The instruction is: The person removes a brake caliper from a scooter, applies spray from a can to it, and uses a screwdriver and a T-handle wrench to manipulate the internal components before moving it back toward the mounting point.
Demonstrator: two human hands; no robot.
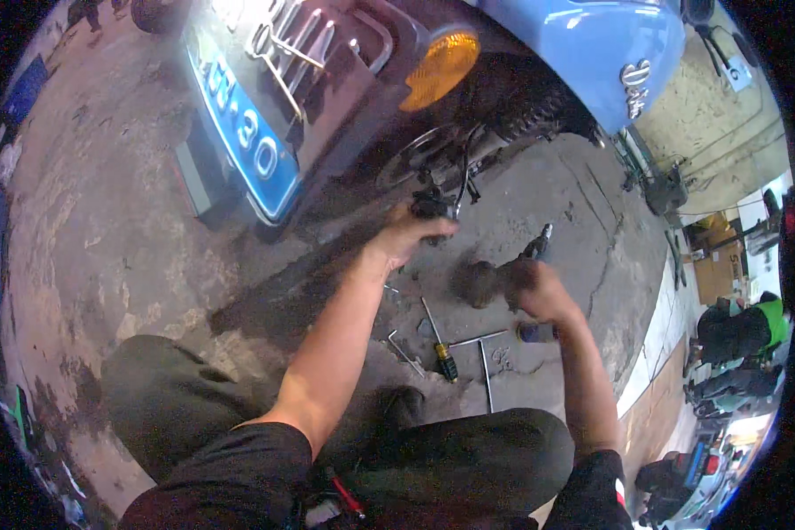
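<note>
My left hand (406, 237) is closed around a dark metal part (432, 205), perhaps a brake caliper, with a hose (463, 172) rising beside it. Just beyond it is the scooter's wheel with a brake disc (411, 159). My right hand (539, 290), slightly blurred, grips a dark tool with a silver, socket-like tip (546, 235) pointing away from me. A dark rounded shape (475, 283) lies left of that hand; motion blur hides whether it belongs to the tool.
On the concrete floor before my knees lie a yellow-and-black screwdriver (447, 360), a T-handle wrench (487, 375), a hex key (405, 355) and small hardware (501, 356). The scooter's blue plate (261, 168) and orange lamp (442, 71) overhang the far left. Boxes (723, 265) stand far right.
</note>
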